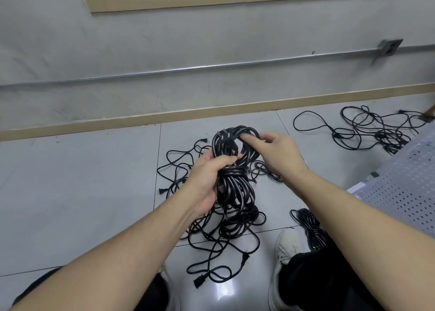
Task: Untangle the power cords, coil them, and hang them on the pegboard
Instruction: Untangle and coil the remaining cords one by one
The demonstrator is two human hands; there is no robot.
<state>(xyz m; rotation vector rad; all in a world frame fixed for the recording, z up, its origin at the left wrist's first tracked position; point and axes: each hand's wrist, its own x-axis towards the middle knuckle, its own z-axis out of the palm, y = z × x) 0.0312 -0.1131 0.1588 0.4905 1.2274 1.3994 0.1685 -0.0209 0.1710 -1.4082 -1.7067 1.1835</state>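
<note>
Gripping the waist of a coiled cord [231, 167], the left hand [208, 176] is curling its fingers and thumb round the place where a few turns are wrapping the bundle crosswise. The right hand [274, 150] is reaching in from the other side, its fingers pinching or pressing the upper loop near a plug [223, 135] that is poking out at the top; whether it is actually clasping a strand there I cannot tell. The bundle is standing roughly upright between the two hands, long axis running away from the person, upper loop far, lower loops hanging toward the floor [94, 193]. That loose end is lying just beside the right fingertips, so the right hand is the nearer one for tucking it, I would judge. Below, a tangle of loose cords [211, 235] is sprawling on the tiles; another tangle [367, 129] is lying well apart to the right. A finished coil [310, 228] is resting near a shoe [286, 247], beside a perforated board [404, 190].
</note>
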